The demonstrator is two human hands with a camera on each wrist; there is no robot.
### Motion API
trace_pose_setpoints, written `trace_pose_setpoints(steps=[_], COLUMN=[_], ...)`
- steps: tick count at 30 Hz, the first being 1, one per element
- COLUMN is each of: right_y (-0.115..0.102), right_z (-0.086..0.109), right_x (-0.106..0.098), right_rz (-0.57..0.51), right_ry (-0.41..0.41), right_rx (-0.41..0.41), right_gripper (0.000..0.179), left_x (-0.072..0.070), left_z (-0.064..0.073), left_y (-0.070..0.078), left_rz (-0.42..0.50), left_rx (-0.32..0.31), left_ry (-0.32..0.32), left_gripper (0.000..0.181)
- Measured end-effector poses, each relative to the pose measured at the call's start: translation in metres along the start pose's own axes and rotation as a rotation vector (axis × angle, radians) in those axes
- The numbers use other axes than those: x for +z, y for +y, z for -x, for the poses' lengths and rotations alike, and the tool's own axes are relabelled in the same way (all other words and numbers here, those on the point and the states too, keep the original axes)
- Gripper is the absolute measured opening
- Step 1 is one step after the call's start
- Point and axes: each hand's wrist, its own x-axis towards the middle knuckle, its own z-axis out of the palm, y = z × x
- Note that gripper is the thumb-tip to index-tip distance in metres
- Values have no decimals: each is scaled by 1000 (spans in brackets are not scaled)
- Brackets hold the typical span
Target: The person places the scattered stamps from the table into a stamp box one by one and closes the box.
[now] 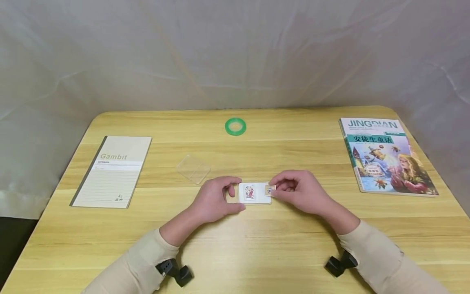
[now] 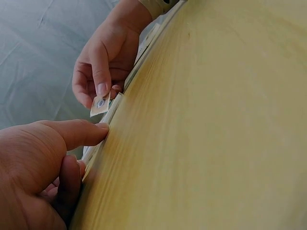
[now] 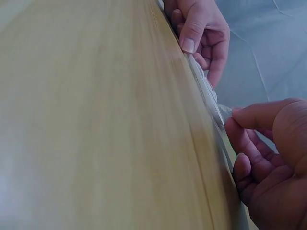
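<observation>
A small flat white case (image 1: 260, 198) lies on the table with a little picture card (image 1: 249, 192), stamp-like, on its left half. My left hand (image 1: 217, 199) grips the case's left end, thumb on the near edge and a finger on the far edge. Between thumb and finger my right hand (image 1: 299, 191) pinches a small tan card (image 1: 269, 190) with a dark round print, over the case's right end. In the left wrist view this tan card (image 2: 99, 106) hangs tilted from the right hand. A clear plastic lid (image 1: 193, 169) lies behind my left hand.
A roll of green tape (image 1: 235, 126) lies at the far middle of the wooden table (image 1: 235, 253). To the left is a notebook (image 1: 111, 171), and on the right a colourful book (image 1: 389, 157). A grey cloth (image 1: 235, 53) hangs behind the table.
</observation>
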Motion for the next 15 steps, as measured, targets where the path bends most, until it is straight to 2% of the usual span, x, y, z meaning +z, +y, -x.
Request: trace_pose_setpoints(steps=[7,15], right_y=[-2,-3], right_z=[-3,-4], right_x=[6,11], right_rz=[112,147], right_ry=[-3,27], right_rx=[-53,-85], right_gripper=[19,18], left_x=[0,-1], left_z=[-1,-1], left_y=[0,0], left_rz=[7,-1], left_rx=[14,8], left_ry=[1,-4], left_gripper=[62,62])
